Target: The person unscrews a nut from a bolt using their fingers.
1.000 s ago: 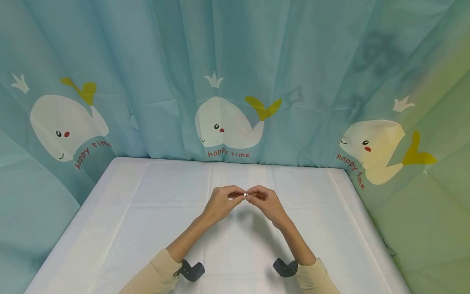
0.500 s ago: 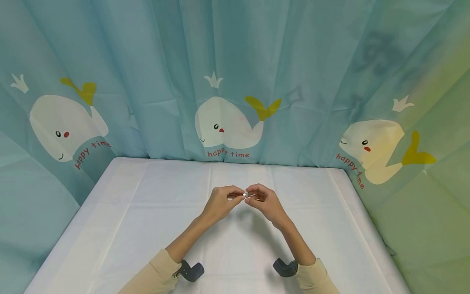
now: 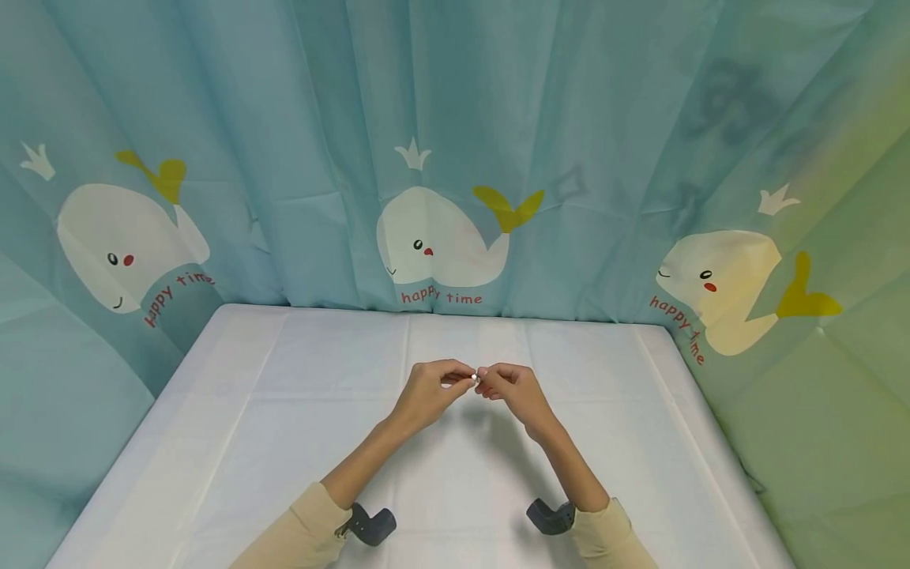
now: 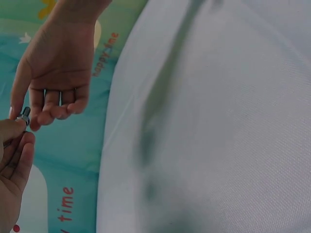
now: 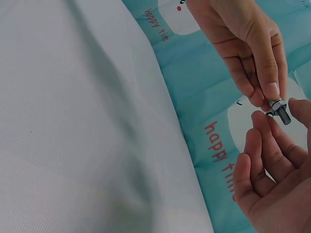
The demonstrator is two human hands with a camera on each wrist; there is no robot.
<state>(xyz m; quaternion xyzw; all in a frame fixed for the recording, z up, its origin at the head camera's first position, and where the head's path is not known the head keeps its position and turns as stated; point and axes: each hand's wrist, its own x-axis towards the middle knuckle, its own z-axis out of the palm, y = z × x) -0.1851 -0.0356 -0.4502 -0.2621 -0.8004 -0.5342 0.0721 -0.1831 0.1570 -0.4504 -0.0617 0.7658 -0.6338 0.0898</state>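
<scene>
My left hand (image 3: 426, 393) pinches one end of a small metal bolt (image 5: 284, 117) between thumb and fingers, above the white table. A hex nut (image 5: 278, 105) sits on the bolt close to the left fingertips, and the threaded end sticks out toward my right hand (image 3: 522, 395). In the right wrist view the right thumb stands apart from the thread on one side, while the fingertips lie close on the other. The left wrist view shows the bolt (image 4: 26, 111) between the two hands, its far end beside the right thumb and forefinger.
A white-covered table (image 3: 298, 442) lies under both hands. Blue-green curtains (image 3: 597, 158) printed with whales hang behind it and along its sides. Dark curved mounts (image 3: 373, 525) are worn at both wrists, below the cream sleeves (image 3: 302, 525).
The right fingers spread around the bolt half a second ago, showing its thread; now they have shifted, covering most of it in the head view. The left hand has kept its hold and place.
</scene>
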